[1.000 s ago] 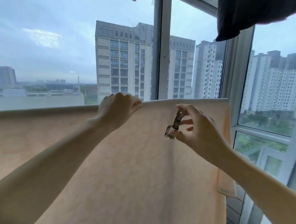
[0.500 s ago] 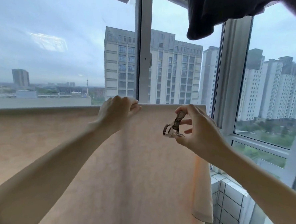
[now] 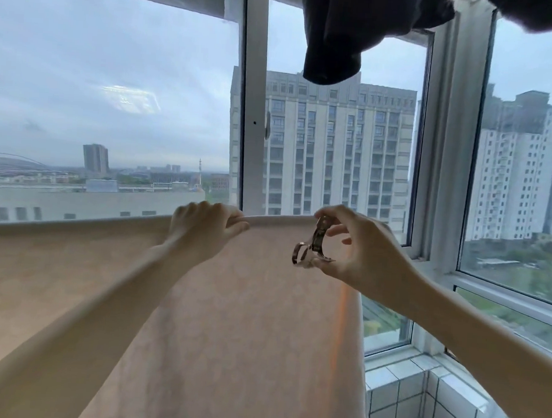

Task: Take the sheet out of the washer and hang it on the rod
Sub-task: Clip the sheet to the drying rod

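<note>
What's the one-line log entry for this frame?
stage: pinning | sheet: draped over rod | left hand: grips sheet top fold | right hand: pinches metal clip, open, not yet on sheet

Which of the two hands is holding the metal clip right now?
The right hand pinches the metal clip just in front of the sheet. The left hand holds no clip; it grips the sheet's top edge.

The left hand (image 3: pixel 204 227) grips the top fold of the peach sheet (image 3: pixel 229 319) draped before the window (image 3: pixel 446 154). The right hand (image 3: pixel 359 249) pinches a metal clip (image 3: pixel 313 245) just beside that fold.
</note>
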The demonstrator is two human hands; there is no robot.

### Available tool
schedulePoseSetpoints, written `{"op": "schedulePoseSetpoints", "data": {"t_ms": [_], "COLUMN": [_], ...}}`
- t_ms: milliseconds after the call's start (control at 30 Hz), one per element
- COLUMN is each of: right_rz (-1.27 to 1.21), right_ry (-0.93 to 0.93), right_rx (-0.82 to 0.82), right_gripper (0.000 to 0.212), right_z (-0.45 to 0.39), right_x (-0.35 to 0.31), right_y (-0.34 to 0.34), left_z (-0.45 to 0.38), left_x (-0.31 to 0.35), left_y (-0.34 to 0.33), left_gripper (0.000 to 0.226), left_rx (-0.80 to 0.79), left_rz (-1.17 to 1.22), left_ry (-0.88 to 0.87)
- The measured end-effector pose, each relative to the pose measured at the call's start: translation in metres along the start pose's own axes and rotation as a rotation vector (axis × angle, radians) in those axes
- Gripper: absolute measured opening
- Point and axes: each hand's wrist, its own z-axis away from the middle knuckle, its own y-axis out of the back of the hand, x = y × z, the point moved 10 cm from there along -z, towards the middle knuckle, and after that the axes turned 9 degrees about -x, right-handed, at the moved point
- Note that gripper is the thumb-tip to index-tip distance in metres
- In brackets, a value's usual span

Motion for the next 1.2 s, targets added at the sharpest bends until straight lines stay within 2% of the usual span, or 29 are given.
{"op": "schedulePoseSetpoints", "data": {"t_ms": [67,267,633,833,1000,1133,1200], "right_rz": [-0.007,0.053,0.198,0.162,0.148,0.127,0.12], "right_ry": [0.003,0.036,0.099,0.162,0.202,0.199,0.208], "right_rx": [-0.005,-0.017,0.046,-0.007,-0.077,-0.142,-0.162], "right_gripper": [0.064,0.072,0.069,0.072,0.062,0.043,0.044], "right_z": [-0.004,-0.023,-0.076,-0.092,-0.107,-0.118,-0.121], "right_x": [0.002,-0.006,-0.038,-0.051,-0.053,-0.048,-0.048], "right_y": [0.003,0.01,0.017,0.001,-0.02,-0.032,-0.036], "left_z": [-0.004,-0.01,-0.022,-0.021,-0.019,-0.017,-0.017], "left_x": [0.008,0.009,-0.015,-0.01,-0.006,-0.008,-0.009], "left_y": [-0.005,-0.009,-0.017,-0.018,-0.015,-0.013,-0.012], "left_gripper": [0.033,0.033,0.029,0.022,0.022,0.024,0.024], "left_rx": [-0.019,-0.028,-0.174,-0.108,-0.058,-0.044,-0.049], "left_rz": [-0.035,-0.069,0.081,0.022,0.026,0.057,0.068], "left_ry": [-0.036,-0.078,-0.163,-0.196,-0.217,-0.215,-0.205]}}
